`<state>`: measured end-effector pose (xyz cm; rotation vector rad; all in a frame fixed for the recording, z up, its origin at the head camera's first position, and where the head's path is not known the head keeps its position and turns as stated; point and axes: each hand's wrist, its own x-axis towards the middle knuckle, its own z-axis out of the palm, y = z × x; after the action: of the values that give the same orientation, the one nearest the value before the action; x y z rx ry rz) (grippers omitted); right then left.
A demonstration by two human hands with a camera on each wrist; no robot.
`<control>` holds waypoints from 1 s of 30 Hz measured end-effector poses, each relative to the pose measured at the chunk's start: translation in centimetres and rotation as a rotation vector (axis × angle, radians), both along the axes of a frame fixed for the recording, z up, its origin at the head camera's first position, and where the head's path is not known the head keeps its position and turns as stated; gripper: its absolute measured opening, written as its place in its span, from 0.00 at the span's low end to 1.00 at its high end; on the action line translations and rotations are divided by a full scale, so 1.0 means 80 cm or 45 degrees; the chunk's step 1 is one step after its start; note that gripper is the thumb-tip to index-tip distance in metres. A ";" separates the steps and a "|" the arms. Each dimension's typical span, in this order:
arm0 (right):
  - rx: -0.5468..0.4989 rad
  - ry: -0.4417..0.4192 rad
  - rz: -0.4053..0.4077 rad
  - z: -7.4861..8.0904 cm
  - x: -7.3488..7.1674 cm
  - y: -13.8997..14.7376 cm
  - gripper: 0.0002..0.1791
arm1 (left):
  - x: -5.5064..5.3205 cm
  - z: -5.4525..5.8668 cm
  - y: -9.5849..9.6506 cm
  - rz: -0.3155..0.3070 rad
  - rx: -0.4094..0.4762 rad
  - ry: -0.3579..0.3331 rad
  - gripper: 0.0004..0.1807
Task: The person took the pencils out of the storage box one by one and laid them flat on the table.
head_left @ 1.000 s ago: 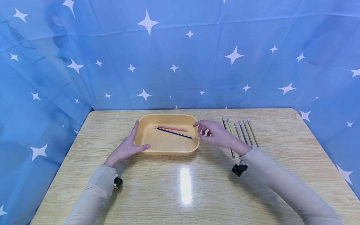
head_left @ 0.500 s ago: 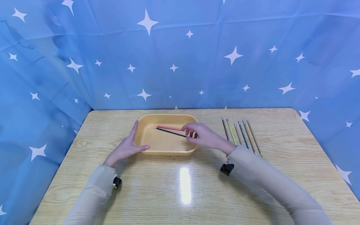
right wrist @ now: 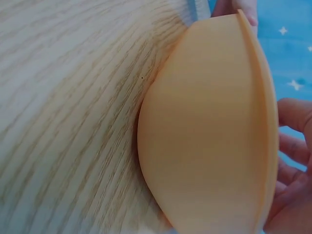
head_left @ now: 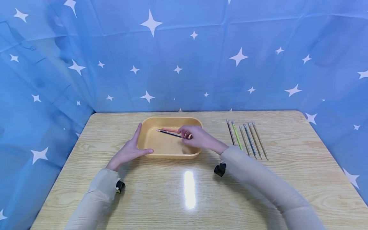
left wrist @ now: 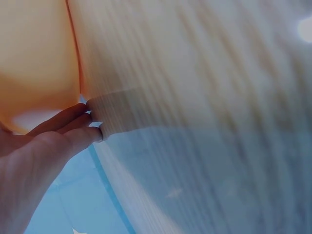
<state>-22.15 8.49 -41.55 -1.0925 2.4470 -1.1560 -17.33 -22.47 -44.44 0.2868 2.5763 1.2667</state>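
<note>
A shallow yellow-orange plastic tray (head_left: 161, 149) stands on the table. Inside lie a black pencil (head_left: 167, 132) and a pink pencil (head_left: 169, 129), their right parts hidden by my right hand. My left hand (head_left: 130, 150) holds the tray's near left corner, thumb over the rim and fingers along the outside wall; in the left wrist view those fingers (left wrist: 73, 119) reach down the outer side. Over the tray's right half, my right hand (head_left: 195, 136) hovers with bent fingers, thumb and index apart near the pencils' right ends. The tray wall (right wrist: 209, 126) fills much of the right wrist view.
Several pencils lie side by side on the table (head_left: 161, 191) to the right, among them a green pencil (head_left: 237, 135), a dark brown pencil (head_left: 230, 131) and a blue pencil (head_left: 250, 140). A blue star-printed cloth (head_left: 201, 80) hangs behind the table.
My right hand has moved left from the tray's right rim to over the pencils inside. The tray, its pencils and my left hand look unmoved.
</note>
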 end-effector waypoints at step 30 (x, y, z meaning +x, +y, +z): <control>0.241 -0.096 -0.141 -0.028 -0.034 -0.045 0.20 | -0.001 0.000 0.002 0.004 0.041 -0.014 0.66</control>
<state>-24.88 4.86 -43.80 -0.8536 2.5241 -0.9528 -17.38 -22.34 -44.43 0.2818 2.5504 1.3081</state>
